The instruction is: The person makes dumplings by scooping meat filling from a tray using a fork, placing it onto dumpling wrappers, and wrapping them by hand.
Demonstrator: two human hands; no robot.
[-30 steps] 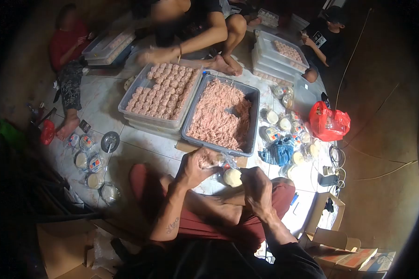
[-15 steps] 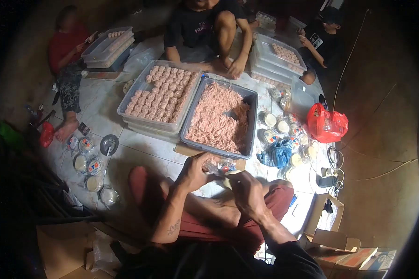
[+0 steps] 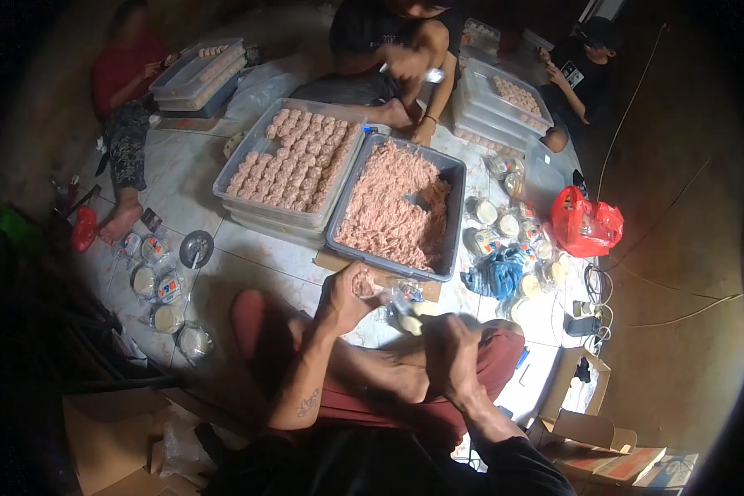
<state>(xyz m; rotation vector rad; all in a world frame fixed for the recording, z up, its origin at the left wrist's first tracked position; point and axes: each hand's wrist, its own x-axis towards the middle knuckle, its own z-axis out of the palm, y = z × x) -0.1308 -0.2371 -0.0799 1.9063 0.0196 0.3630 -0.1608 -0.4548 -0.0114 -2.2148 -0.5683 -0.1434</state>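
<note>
My left hand (image 3: 343, 302) curls around a lump of pink minced meat (image 3: 362, 284), held just in front of the grey tub. My right hand (image 3: 453, 343) is closed over my right shin. A greyish, flat, blurred strip (image 3: 399, 301) reaches from near its fingers toward my left hand; whether my right hand holds it is unclear. Below and between the hands are pale round wrappers (image 3: 410, 323) and a clear packet with a blue and red label (image 3: 408, 291). Straight ahead stands the grey tub (image 3: 393, 269) of minced meat (image 3: 393, 198), with a dark tool stuck in it.
Left of the tub, stacked clear boxes (image 3: 260, 217) hold rows of meatball-like dumplings (image 3: 293, 161). Wrapper packets (image 3: 169, 289) lie at left; more surround a blue cloth (image 3: 494, 274) at right, near a red bag (image 3: 585, 221). A person (image 3: 388, 37) sits opposite, others further back.
My hands have moved apart, and pink meat now shows in my left hand. The person opposite has raised one hand, holding something whitish. The view has shifted slightly.
</note>
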